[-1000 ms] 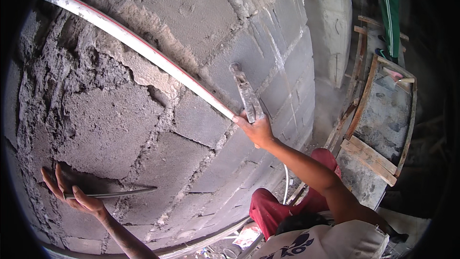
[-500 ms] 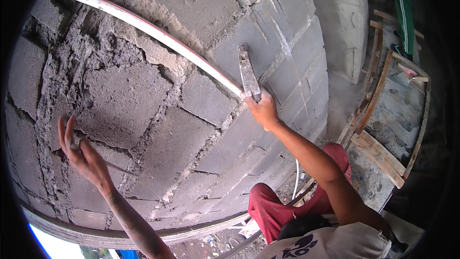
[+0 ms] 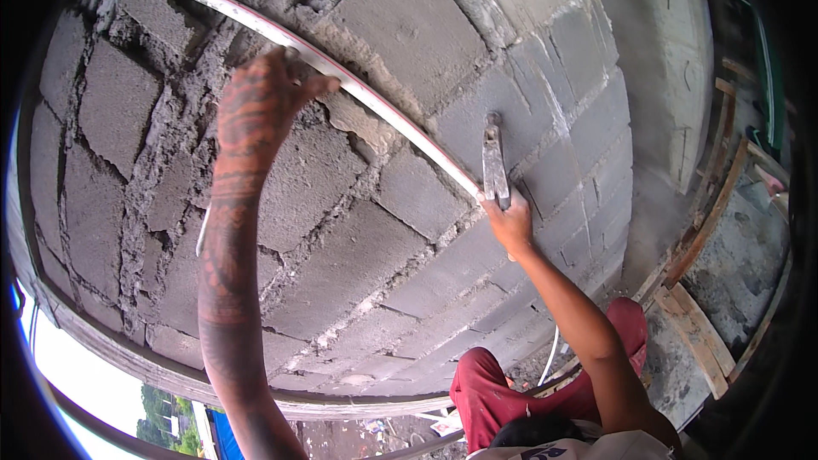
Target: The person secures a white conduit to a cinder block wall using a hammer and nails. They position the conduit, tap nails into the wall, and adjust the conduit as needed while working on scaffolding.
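Observation:
A long white strip with a red edge [image 3: 379, 106] lies slantwise against the grey block wall [image 3: 341, 268], its line bowed by the lens. My left hand [image 3: 260, 102], at the end of a tattooed forearm, is against the strip's lower side. Its thumb sticks out and its fingers curl; a small grey thing shows by them, too small to name. My right hand [image 3: 511, 226] is closed round a hammer [image 3: 494, 158] whose metal head points up the wall. Those fingers also meet the strip's lower right end. A thin pale piece [image 3: 204, 230] shows beside my left forearm.
Rough mortar joints and gaps run between the blocks. My knees in red trousers [image 3: 486, 388] are bent below. At right lie wooden boards [image 3: 694, 336] and a wood-edged surface with grey residue [image 3: 737, 255]. A concrete column [image 3: 677, 60] stands beyond the wall's right edge.
My left hand has moved up and right from the bare blocks to the strip, and its fingers have curled. The view has shifted; my right hand keeps the hammer at the strip's end.

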Action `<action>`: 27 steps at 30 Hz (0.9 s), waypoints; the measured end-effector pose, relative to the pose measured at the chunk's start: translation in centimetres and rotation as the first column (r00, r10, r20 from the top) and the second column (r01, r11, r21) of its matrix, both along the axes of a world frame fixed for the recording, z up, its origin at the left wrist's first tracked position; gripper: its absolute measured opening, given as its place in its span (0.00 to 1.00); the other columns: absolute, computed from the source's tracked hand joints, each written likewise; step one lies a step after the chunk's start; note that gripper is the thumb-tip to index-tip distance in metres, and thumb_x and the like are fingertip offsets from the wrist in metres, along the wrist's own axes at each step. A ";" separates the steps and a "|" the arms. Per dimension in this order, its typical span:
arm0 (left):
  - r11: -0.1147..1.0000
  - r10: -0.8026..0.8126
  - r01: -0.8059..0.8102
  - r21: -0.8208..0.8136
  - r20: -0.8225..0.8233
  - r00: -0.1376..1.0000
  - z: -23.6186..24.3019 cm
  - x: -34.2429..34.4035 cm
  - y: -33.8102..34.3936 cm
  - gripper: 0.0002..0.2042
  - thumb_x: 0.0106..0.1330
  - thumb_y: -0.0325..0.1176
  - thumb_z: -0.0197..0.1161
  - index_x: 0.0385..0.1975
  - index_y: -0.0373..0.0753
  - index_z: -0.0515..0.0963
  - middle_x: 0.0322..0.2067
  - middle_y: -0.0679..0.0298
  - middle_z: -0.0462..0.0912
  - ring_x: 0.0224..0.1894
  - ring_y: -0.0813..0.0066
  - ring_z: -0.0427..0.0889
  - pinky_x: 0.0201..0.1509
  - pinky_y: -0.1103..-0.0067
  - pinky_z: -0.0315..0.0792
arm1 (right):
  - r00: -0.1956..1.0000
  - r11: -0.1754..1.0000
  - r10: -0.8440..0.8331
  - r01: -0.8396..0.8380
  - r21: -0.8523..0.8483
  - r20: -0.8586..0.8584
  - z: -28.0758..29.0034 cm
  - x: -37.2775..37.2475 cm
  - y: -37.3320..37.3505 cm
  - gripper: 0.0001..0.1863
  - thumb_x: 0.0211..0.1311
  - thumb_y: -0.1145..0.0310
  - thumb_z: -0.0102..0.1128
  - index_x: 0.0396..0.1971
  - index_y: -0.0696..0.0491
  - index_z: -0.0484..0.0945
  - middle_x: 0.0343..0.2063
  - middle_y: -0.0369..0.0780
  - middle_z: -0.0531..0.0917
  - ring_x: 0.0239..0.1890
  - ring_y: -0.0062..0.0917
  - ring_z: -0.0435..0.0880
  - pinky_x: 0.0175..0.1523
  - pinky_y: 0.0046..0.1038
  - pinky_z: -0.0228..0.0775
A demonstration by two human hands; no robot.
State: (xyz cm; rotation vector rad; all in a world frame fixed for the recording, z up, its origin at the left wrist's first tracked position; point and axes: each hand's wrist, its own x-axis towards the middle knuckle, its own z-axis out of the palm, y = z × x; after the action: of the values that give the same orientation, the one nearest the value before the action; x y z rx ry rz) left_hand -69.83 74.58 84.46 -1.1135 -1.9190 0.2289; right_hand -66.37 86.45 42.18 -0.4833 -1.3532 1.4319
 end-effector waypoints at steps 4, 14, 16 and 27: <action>0.993 -0.106 0.112 0.027 -0.171 0.980 -2.4 -0.8 0.1 0.28 0.58 0.60 0.72 0.33 0.37 0.77 0.29 0.59 0.84 0.28 0.68 0.86 0.31 0.69 0.80 | 0.999 0.999 -0.030 0.030 0.022 0.014 -0.3 -0.1 0.1 0.17 0.62 0.59 0.74 0.36 0.59 0.83 0.26 0.42 0.85 0.28 0.28 0.81 0.38 0.34 0.74; 0.934 -0.242 0.246 0.259 -0.047 0.969 -5.6 -0.8 0.6 0.13 0.68 0.41 0.69 0.37 0.38 0.77 0.31 0.57 0.87 0.30 0.55 0.88 0.30 0.65 0.79 | 0.985 0.983 0.154 -0.145 -0.114 0.081 1.4 1.6 0.0 0.18 0.62 0.59 0.73 0.41 0.59 0.82 0.30 0.45 0.86 0.32 0.34 0.85 0.41 0.36 0.75; 0.921 -0.248 0.261 0.288 -0.082 0.965 -6.2 -0.8 0.6 0.14 0.67 0.42 0.71 0.40 0.38 0.79 0.27 0.57 0.86 0.31 0.56 0.87 0.31 0.66 0.79 | 0.987 0.984 0.147 -0.139 -0.112 0.063 1.6 1.8 -0.1 0.19 0.62 0.57 0.73 0.41 0.58 0.82 0.30 0.45 0.86 0.32 0.34 0.85 0.42 0.36 0.75; 0.947 -0.252 0.293 0.129 -0.266 0.930 -11.8 -0.8 0.3 0.27 0.67 0.28 0.62 0.67 0.35 0.69 0.66 0.47 0.68 0.67 0.49 0.72 0.60 0.63 0.77 | 0.999 1.000 -0.002 0.002 -0.005 0.044 0.9 0.7 -0.6 0.23 0.64 0.55 0.70 0.47 0.61 0.81 0.35 0.48 0.87 0.38 0.38 0.84 0.47 0.38 0.74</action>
State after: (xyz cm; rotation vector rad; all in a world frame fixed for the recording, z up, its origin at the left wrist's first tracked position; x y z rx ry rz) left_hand -70.62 74.83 72.63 -1.1665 -1.5146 0.0473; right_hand -65.63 85.85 43.03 -0.5216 -1.3840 1.4308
